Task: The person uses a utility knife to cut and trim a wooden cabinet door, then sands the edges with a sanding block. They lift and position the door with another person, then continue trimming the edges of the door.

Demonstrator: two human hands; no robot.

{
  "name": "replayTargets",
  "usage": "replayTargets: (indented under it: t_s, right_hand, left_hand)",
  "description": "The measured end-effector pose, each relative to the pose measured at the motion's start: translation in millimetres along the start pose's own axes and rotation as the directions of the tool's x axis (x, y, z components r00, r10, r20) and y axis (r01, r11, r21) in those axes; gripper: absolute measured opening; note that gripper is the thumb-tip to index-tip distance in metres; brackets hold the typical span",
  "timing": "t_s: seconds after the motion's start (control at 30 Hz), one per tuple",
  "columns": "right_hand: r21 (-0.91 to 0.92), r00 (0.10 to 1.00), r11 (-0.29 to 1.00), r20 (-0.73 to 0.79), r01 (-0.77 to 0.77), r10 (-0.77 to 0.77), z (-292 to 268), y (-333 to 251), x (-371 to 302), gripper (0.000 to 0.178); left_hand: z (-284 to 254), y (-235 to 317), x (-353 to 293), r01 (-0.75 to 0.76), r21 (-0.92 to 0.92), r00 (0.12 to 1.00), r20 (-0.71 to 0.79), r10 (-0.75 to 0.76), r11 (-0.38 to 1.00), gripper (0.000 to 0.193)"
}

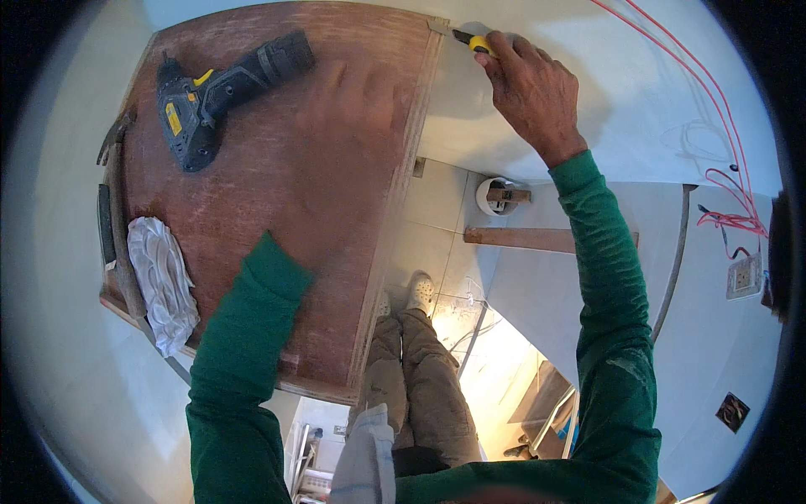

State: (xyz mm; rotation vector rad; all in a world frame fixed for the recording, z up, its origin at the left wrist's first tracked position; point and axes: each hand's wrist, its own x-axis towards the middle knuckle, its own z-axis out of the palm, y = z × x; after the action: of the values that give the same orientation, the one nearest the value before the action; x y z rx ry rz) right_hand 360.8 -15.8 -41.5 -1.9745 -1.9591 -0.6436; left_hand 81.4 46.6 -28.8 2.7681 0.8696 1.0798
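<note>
My right hand [537, 92] is closed around a yellow and black utility knife [479, 44], raised near the far right corner of a reddish-brown wooden panel [252, 202]. The knife's dark tip points left at a small grey-brown piece [437, 27] on that corner, a short gap away. Over the right half of the panel, my left hand [344, 126] is smeared by motion; its fingers and anything in them cannot be made out. A black cordless drill [222, 97] with yellow details lies on its side, left of that hand.
Along the panel's left edge lie a hammer [126, 227], a dark flat tool [106, 223] and a crumpled white cloth [164, 281]. Red wires [730, 126] hang at the right above a wall socket [744, 277]. A white bucket [495, 196] stands lower down, near a wooden strip [529, 240].
</note>
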Motion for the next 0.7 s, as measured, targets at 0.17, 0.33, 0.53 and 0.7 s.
replayTargets:
  t_s: [0.17,0.33,0.53,0.7]
  right_hand:
    - [-0.046,0.996,0.998,0.079,-0.046,0.049,-8,3,-11,0.029]
    - [-0.006,0.998,0.999,0.031,-0.046,0.046,0,6,-2,0.027]
    - [-0.059,0.998,0.997,-0.029,-0.055,0.053,15,-1,3,0.03]
    - [-0.035,0.998,0.997,0.002,-0.065,0.065,5,9,-7,0.031]
  left_hand:
    - [1,-2,-2,-0.019,-0.01,1.0,-0.009,0.019,1.0,0.015]
    - [7,-5,2,-0.024,-0.02,0.999,-0.029,0.023,1.0,0.014]
    - [6,-6,1,-0.038,-0.024,0.999,-0.029,0.037,0.999,0.014]
    - [8,-11,2,-0.082,-0.03,0.995,-0.061,0.08,0.996,0.013]
